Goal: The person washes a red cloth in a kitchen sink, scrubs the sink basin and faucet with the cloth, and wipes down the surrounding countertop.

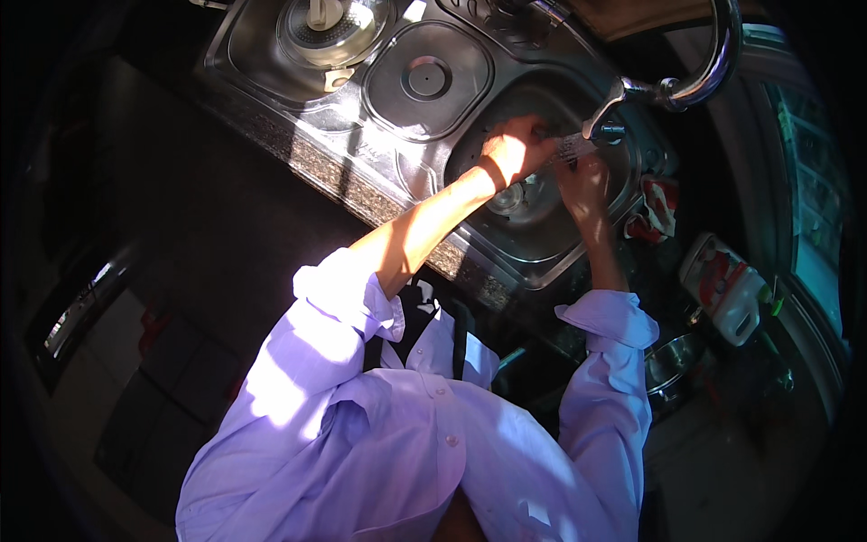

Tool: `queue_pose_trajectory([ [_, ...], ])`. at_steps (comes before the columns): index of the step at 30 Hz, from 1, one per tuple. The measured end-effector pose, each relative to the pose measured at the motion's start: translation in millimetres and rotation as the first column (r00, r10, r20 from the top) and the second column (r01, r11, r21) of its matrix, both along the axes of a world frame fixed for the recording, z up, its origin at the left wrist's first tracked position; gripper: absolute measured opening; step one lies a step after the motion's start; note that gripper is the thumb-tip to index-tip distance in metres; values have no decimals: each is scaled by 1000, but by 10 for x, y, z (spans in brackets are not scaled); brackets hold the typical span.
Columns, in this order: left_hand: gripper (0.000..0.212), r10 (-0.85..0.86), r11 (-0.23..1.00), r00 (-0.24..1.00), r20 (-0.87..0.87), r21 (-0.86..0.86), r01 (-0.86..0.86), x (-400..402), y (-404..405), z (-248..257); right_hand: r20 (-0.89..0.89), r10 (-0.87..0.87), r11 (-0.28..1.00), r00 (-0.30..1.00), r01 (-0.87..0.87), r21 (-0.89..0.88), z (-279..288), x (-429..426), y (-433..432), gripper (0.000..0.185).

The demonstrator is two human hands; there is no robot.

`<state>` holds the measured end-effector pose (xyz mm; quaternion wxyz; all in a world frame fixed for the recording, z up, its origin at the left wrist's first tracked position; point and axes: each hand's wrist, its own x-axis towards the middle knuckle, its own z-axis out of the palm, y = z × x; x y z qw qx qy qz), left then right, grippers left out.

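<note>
Both hands are inside the right-hand stainless steel sink basin (542, 240), below the chrome tap (613, 101). My left hand (516, 146) reaches in from the near side, its fingers bent towards the tap outlet. Close on its right, my right hand (586, 183) has its fingertips raised towards the same spot. A pale, glinting patch (574, 146) lies between the two sets of fingertips; whether it is running water or a small object cannot be told. Shadow and glare hide whether either hand grips anything. A round drain fitting (506, 200) shows on the basin floor below my left wrist.
A lidded pot (325, 37) stands in the left basin (247, 64). A round steel cover (427, 78) lies between the basins. A crumpled red and white packet (657, 206), a white plastic jug (728, 288) and a metal pot (670, 366) are on the right. A granite counter edge (325, 176) runs in front.
</note>
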<state>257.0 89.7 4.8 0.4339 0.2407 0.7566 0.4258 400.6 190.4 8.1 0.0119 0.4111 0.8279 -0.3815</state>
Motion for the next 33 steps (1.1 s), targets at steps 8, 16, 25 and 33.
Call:
queue_pose_trajectory([
  [8, 25, -105, 994, 991, -82, -2, 105, 64, -73, -177, 590, 425, 594, 687, -703, 390, 4, 7, -29, 17],
  [16, 21, -162, 967, 932, -324, 135, 215, -115, -452, -123, 270, 406, 859, 873, -466, 214, 27, -18, -86, 19],
  [25, 24, -436, 861, 706, -558, -28, 509, -144, -641, -216, 95, -159, 986, 983, 163, -31, -296, 363, -482, 28],
  [33, 28, -630, 776, 673, -387, -334, 534, 302, -684, -943, 288, -26, 993, 957, -8, 117, 16, 310, -418, 24],
])
